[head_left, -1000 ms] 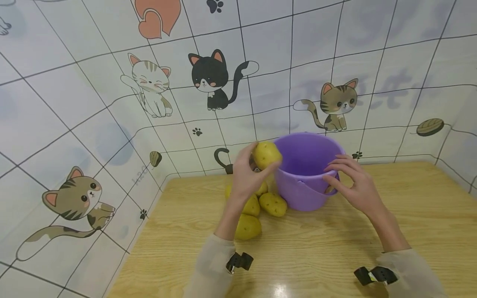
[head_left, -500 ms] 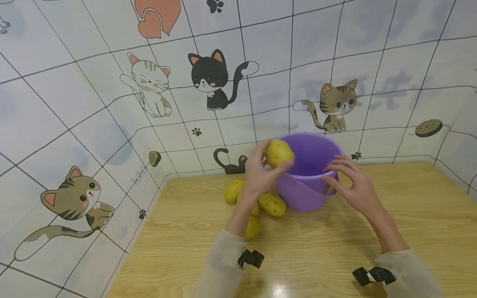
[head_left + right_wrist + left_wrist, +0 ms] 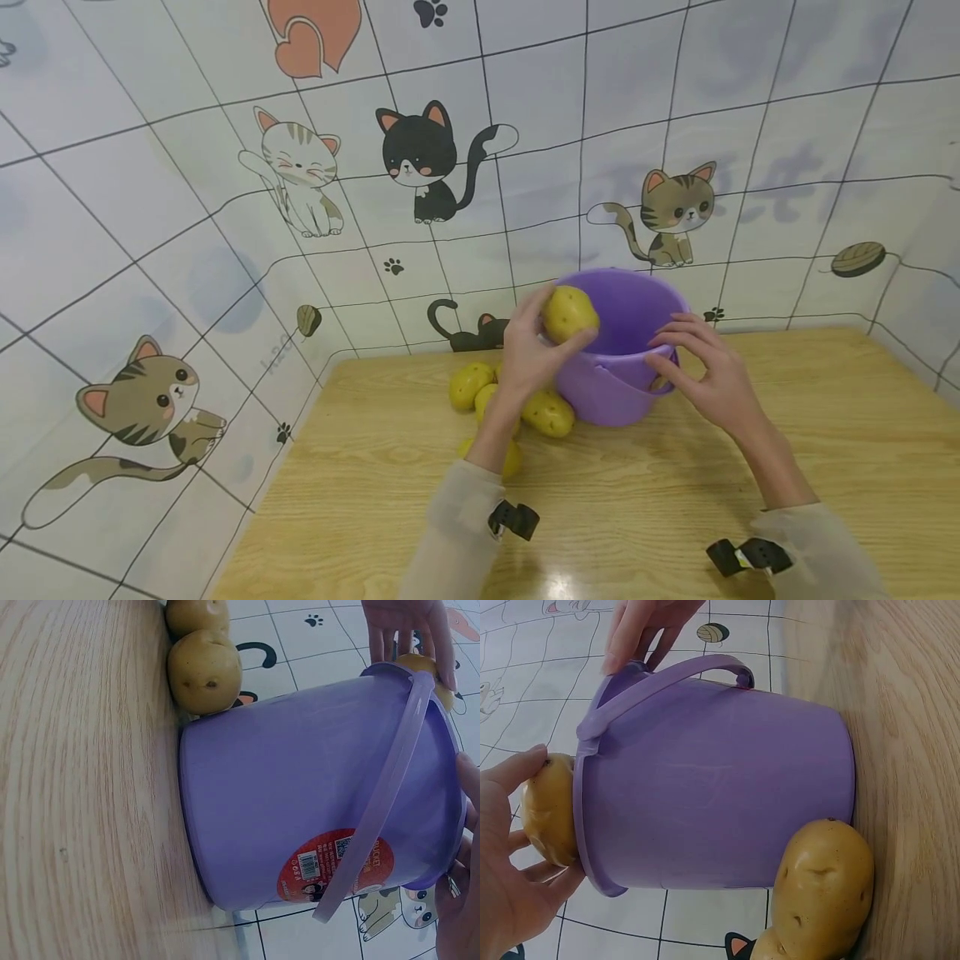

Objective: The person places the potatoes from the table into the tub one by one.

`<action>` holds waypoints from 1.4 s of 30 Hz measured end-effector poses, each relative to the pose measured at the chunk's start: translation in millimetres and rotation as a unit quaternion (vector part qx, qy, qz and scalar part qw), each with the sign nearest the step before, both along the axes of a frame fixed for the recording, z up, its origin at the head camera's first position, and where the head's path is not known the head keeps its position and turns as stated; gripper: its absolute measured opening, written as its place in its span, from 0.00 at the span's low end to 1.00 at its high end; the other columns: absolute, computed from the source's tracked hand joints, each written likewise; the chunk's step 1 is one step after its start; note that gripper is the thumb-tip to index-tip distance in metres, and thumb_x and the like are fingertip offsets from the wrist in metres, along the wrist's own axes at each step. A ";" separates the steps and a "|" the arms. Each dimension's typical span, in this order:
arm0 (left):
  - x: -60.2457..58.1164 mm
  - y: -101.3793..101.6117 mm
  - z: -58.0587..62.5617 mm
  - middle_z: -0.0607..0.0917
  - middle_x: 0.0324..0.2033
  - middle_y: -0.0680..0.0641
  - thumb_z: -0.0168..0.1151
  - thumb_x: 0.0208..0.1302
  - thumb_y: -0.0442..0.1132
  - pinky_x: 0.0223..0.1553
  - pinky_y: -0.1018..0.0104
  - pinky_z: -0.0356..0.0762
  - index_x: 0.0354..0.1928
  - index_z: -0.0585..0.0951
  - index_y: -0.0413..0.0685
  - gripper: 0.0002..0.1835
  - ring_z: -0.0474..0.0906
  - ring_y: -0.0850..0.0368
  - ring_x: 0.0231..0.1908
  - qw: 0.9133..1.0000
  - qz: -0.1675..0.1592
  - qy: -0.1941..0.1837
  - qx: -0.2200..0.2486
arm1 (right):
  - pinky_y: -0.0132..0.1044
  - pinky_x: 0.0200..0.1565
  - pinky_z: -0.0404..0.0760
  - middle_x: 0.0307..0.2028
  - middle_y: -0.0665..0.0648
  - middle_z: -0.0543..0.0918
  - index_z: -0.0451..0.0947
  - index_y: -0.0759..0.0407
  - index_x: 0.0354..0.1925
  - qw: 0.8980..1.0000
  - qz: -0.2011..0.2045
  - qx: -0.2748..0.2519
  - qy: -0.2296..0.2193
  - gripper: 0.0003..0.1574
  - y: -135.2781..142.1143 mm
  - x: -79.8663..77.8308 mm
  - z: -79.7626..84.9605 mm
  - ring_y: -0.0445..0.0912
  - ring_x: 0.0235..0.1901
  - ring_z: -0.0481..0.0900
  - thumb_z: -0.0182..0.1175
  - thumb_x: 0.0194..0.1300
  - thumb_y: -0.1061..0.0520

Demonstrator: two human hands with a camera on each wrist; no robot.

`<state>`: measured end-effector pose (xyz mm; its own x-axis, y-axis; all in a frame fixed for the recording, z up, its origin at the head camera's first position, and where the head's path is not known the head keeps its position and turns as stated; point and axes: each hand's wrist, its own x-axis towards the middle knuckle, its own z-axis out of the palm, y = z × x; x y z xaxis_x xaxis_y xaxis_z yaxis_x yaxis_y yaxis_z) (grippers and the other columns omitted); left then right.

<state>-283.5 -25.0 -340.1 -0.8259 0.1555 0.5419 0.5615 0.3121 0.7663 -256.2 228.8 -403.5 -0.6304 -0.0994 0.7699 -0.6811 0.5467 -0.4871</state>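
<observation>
A yellow potato (image 3: 572,315) is gripped between the thumb and fingers of my left hand (image 3: 528,357), at the left rim of a purple bucket (image 3: 606,393). In the left wrist view, that potato (image 3: 549,810) sits just beyond the bucket's edge, level with the opening. My right hand (image 3: 712,375) holds the rim on the other side, its fingers over the edge and the thumb outside. Left of the bucket, several potatoes (image 3: 471,387) lie on the table, partly hidden by my left hand and forearm. The bottom of the bucket's inside is hidden.
The bucket stands upright on a wooden table (image 3: 360,483), close to the back wall (image 3: 540,167) with printed cats. Its purple handle (image 3: 379,802) hangs down the near side. A red label (image 3: 315,862) shows on the bucket.
My left hand has moved right with the potato, from beside the bucket to its rim. More of the potatoes on the table show now. My right hand stays on the rim.
</observation>
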 end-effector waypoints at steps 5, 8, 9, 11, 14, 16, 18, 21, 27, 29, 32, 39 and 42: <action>0.6 1.2 -1.4 0.69 0.70 0.49 0.78 0.53 0.50 0.58 0.67 0.76 0.73 0.70 0.54 0.45 0.74 0.57 0.59 1.000 -0.004 -0.024 -0.011 | 0.32 0.70 0.59 0.50 0.54 0.83 0.86 0.54 0.44 1.000 0.003 0.001 0.002 0.18 0.1 0.2 0.5 0.45 0.66 0.68 0.74 0.55 0.68; 0.7 1.3 -2.0 0.67 0.71 0.49 0.77 0.54 0.51 0.60 0.63 0.75 0.74 0.68 0.53 0.46 0.73 0.56 0.61 0.999 -0.006 -0.027 -0.028 | 0.31 0.70 0.59 0.50 0.53 0.83 0.86 0.54 0.44 1.000 0.002 0.001 0.000 0.18 0.0 0.9 0.9 0.45 0.66 0.69 0.74 0.55 0.67; 0.8 1.1 -2.4 0.67 0.72 0.49 0.77 0.55 0.51 0.62 0.61 0.73 0.74 0.68 0.52 0.45 0.72 0.55 0.63 0.999 -0.007 -0.024 -0.036 | 0.31 0.70 0.59 0.50 0.53 0.83 0.86 0.54 0.44 1.000 0.001 0.000 -0.001 0.18 -0.1 1.1 1.1 0.45 0.66 0.69 0.74 0.55 0.67; 0.9 0.4 -3.1 0.67 0.73 0.47 0.76 0.56 0.51 0.64 0.58 0.71 0.74 0.69 0.49 0.45 0.69 0.52 0.65 0.999 -0.007 -0.016 -0.045 | 0.31 0.70 0.59 0.50 0.53 0.83 0.86 0.53 0.44 1.000 0.000 0.000 -0.003 0.18 -0.3 1.5 1.3 0.46 0.65 0.69 0.74 0.55 0.67; 1.0 -1.0 -4.4 0.68 0.72 0.44 0.75 0.57 0.49 0.66 0.55 0.70 0.73 0.70 0.46 0.42 0.68 0.50 0.67 0.999 -0.007 -0.007 -0.054 | 0.32 0.70 0.59 0.51 0.53 0.83 0.86 0.53 0.44 1.000 -0.003 0.001 -0.008 0.18 -0.3 1.9 1.1 0.45 0.66 0.69 0.74 0.55 0.66; 1.9 -1.4 -4.6 0.71 0.70 0.44 0.75 0.57 0.49 0.65 0.55 0.70 0.72 0.71 0.46 0.41 0.69 0.50 0.66 0.999 -0.004 -0.006 -0.053 | 0.33 0.70 0.59 0.52 0.54 0.83 0.85 0.54 0.45 1.000 -0.005 0.002 -0.010 0.18 0.0 1.8 0.5 0.44 0.66 0.68 0.74 0.56 0.66; 3.3 -1.8 -4.2 0.73 0.69 0.44 0.75 0.58 0.48 0.64 0.54 0.72 0.71 0.72 0.46 0.40 0.71 0.49 0.65 0.999 -0.004 -0.005 -0.048 | 0.33 0.70 0.60 0.52 0.55 0.82 0.85 0.56 0.45 1.000 -0.008 0.004 -0.010 0.17 0.4 1.3 -0.1 0.43 0.67 0.67 0.74 0.56 0.66; 6.3 -3.1 -3.3 0.75 0.66 0.45 0.75 0.58 0.46 0.63 0.55 0.74 0.69 0.73 0.44 0.38 0.73 0.47 0.63 0.999 -0.011 -0.005 -0.029 | 0.34 0.71 0.60 0.52 0.56 0.82 0.85 0.58 0.45 1.000 -0.008 0.008 -0.007 0.17 0.6 0.2 -0.4 0.44 0.67 0.68 0.73 0.56 0.66; 11.1 -7.0 -2.2 0.76 0.66 0.45 0.73 0.61 0.43 0.62 0.59 0.75 0.68 0.74 0.43 0.34 0.74 0.46 0.63 0.999 -0.040 -0.019 0.017 | 0.46 0.72 0.62 0.52 0.57 0.82 0.84 0.59 0.45 1.000 -0.007 0.006 -0.012 0.16 0.6 0.0 0.3 0.46 0.67 0.68 0.73 0.57 0.65; 12.5 -8.8 -2.6 0.76 0.65 0.45 0.73 0.62 0.43 0.63 0.58 0.75 0.68 0.74 0.43 0.34 0.74 0.47 0.63 0.998 -0.045 -0.022 0.028 | 0.51 0.72 0.62 0.53 0.58 0.82 0.84 0.59 0.45 1.000 -0.007 0.004 -0.016 0.15 0.5 0.3 0.1 0.45 0.67 0.67 0.72 0.58 0.64; 14.2 -11.4 -4.2 0.77 0.64 0.45 0.73 0.62 0.42 0.63 0.56 0.75 0.67 0.75 0.44 0.32 0.75 0.50 0.62 0.997 -0.047 -0.026 0.046 | 0.56 0.71 0.62 0.53 0.58 0.82 0.84 0.59 0.45 1.000 -0.010 0.004 -0.019 0.15 0.7 0.7 -0.7 0.43 0.68 0.66 0.72 0.58 0.64; 19.5 -18.6 -9.4 0.78 0.63 0.42 0.72 0.62 0.42 0.61 0.60 0.76 0.65 0.77 0.47 0.30 0.76 0.54 0.58 0.996 -0.053 -0.032 0.068 | 0.52 0.72 0.62 0.53 0.58 0.82 0.84 0.59 0.45 1.000 -0.015 0.005 -0.012 0.15 0.6 -0.1 -3.1 0.43 0.67 0.67 0.73 0.57 0.64; 20.9 -23.2 -12.4 0.78 0.62 0.42 0.72 0.62 0.40 0.61 0.57 0.76 0.65 0.76 0.45 0.29 0.76 0.50 0.58 0.995 -0.062 -0.028 0.073 | 0.46 0.72 0.62 0.53 0.58 0.82 0.84 0.60 0.45 1.000 -0.014 0.007 -0.006 0.16 0.3 -1.3 -3.8 0.44 0.67 0.68 0.73 0.57 0.65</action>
